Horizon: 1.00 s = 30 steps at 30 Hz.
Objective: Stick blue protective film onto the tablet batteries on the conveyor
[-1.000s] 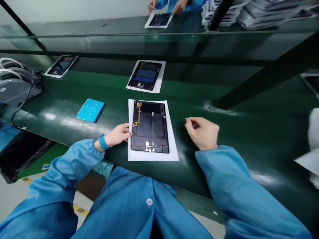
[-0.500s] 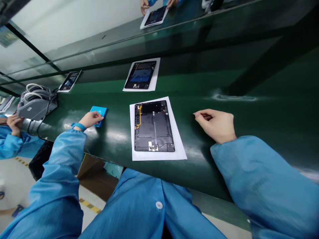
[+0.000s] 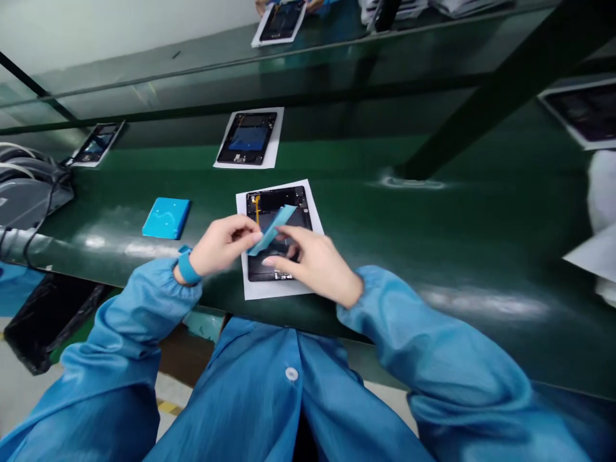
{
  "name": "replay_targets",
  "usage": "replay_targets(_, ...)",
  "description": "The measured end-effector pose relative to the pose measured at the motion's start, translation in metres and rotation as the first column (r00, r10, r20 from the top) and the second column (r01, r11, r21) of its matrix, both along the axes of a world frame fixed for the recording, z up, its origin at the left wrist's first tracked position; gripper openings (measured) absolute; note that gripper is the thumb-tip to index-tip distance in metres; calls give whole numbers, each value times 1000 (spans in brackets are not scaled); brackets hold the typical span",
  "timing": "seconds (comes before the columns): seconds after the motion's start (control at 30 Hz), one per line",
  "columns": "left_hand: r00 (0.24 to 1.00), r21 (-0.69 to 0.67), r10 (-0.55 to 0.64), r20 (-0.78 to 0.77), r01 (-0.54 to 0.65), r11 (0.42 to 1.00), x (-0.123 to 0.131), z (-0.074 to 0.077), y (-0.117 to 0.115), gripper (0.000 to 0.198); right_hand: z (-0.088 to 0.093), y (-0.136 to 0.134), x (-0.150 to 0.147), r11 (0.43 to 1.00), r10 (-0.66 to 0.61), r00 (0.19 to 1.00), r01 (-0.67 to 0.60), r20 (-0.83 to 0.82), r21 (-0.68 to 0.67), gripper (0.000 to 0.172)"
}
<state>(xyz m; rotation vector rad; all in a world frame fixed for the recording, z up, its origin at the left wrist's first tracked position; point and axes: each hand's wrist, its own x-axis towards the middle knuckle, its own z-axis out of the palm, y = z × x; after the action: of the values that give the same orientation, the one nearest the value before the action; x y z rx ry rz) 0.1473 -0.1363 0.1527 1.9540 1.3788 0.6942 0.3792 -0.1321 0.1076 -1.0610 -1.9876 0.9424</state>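
Observation:
An opened black tablet back [image 3: 276, 204] with an orange flex cable lies on a white sheet [image 3: 272, 290] on the green belt in front of me. My left hand [image 3: 221, 245] pinches one blue sheet [image 3: 274, 228] and holds it tilted over the tablet. My right hand [image 3: 315, 260] is curled beside it, fingertips at the blue sheet's lower edge and over the tablet. A stack of blue sheets [image 3: 166, 217] lies on the belt to the left.
More tablets on white sheets lie further along the green belt [image 3: 433, 231]: one [image 3: 248, 136] just behind mine, one [image 3: 96, 142] at the left, one [image 3: 584, 110] at the right. Another person's hands work on a tablet [image 3: 280, 19] across the table. Grey equipment with cables [image 3: 24, 189] sits left.
My left hand went to the blue stack, took one sheet and brought it over the tablet. My right hand moved in from the right to meet it.

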Motion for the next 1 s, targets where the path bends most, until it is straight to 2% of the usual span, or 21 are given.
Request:
replay_targets(0.1,991,-47,-101,91,106,993,24,0,-1,19,10,-13,-15,997,-15,1000,13,-18,-73,50)
replay_targets(0.27,990,70,-118,73,112,991,22,-1,-3,18,9,-12,-6,975,-118,980,84,-158,-207,34)
replay_targets(0.33,989,102,-129,77,121,987,21,-3,-5,18,7,-12,-4,970,-131,972,85,-194,-228,32)
replay_targets(0.5,979,44,-128,159,123,991,20,-7,-7,19,8,-16,-14,974,-45,968,-12,-247,-226,47)
replay_targets(0.6,968,22,-144,204,142,990,17,-10,-8,17,9,-18,-22,973,-31,972,-24,-234,-228,51)
replay_targets(0.83,973,38,-122,196,116,992,4,-19,-13,19,1,-16,-33,972,-89,964,29,-250,-232,43)
replay_targets(1.0,982,157,-118,147,94,983,-1,-24,-14,18,4,-18,-40,983,-125,976,98,-176,-157,27)
